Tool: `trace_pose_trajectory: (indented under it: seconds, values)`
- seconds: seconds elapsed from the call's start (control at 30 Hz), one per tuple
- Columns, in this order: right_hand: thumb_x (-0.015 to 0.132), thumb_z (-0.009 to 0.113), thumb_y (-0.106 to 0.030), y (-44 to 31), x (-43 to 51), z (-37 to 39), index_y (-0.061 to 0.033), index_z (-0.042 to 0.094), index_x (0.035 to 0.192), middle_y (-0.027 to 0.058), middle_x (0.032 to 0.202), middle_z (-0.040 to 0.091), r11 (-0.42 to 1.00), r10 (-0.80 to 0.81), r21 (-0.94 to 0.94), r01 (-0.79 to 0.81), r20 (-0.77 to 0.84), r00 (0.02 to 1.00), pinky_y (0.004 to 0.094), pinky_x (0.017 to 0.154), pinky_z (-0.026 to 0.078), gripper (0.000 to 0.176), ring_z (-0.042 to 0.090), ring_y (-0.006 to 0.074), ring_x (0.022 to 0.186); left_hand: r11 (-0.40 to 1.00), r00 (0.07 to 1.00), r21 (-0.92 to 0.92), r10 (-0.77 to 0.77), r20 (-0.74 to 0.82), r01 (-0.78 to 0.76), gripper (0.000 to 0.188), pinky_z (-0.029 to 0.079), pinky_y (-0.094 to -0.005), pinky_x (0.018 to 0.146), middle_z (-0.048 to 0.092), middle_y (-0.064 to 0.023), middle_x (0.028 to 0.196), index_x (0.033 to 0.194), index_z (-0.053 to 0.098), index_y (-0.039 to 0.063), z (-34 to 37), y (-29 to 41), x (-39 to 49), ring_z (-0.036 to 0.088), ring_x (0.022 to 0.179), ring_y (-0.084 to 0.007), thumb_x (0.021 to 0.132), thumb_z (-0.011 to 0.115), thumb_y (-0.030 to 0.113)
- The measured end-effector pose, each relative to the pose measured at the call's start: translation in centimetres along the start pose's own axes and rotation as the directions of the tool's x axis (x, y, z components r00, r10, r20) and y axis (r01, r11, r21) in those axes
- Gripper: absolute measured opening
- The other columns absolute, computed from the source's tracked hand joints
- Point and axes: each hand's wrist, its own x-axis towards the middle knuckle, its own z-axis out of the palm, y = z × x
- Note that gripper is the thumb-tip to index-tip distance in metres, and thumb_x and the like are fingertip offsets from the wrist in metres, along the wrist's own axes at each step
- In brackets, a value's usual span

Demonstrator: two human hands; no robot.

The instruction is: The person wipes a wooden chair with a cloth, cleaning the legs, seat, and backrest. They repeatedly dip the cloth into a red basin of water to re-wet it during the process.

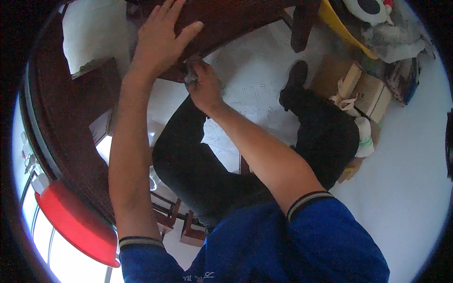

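Observation:
My left hand [159, 42] lies spread over a dark reddish-brown wooden piece of furniture [226, 21] at the top of the view, fingers apart and holding nothing visible. Lower and to its right, my right hand [207, 85] is closed on a small greyish crumpled item [191, 72], perhaps a cloth, at the lower edge of the wood. What exactly that item is cannot be told. The wood continues down the left side as a dark frame with openings.
A red plastic basin [78, 223] stands at lower left. Cardboard boxes [371, 97], a white cloth-like bundle [364, 138] and a yellow-rimmed container [348, 32] with several things are at the right. A dark wooden leg [301, 28] stands at the top, beyond my knees.

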Motion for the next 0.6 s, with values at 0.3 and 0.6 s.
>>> trace_pose_trajectory:
  seconds: [0.3,0.6]
  values:
    - [0.094,0.067,-0.021,4.3,-0.2,-4.1,-0.0088,0.069,0.124,0.0247,0.114,0.069,0.937,0.347,-0.097,-0.336,0.365,0.864,0.0525,0.087,0.057,0.033,0.068,0.0441,0.102,0.994,0.995,-0.049,-0.093,0.031,0.094,0.07,0.021,-0.0497,0.127,0.026,-0.0229,0.168,0.161,0.034,0.007,-1.7,1.5,0.3,0.024,0.155,-0.0413,0.104,0.059,0.04]
    - [0.095,0.063,-0.019,5.0,5.1,-3.4,-0.0079,0.06,0.14,0.0271,0.12,0.069,0.99,0.135,-0.027,-0.14,0.499,0.856,0.0454,0.101,0.052,0.046,0.066,0.0416,0.115,0.999,0.998,-0.026,-0.024,-0.05,0.023,0.07,0.024,-0.0499,0.126,0.033,-0.0244,0.164,0.159,0.038,0.007,-1.7,0.6,0.7,0.031,0.152,-0.0418,0.102,0.06,0.041]
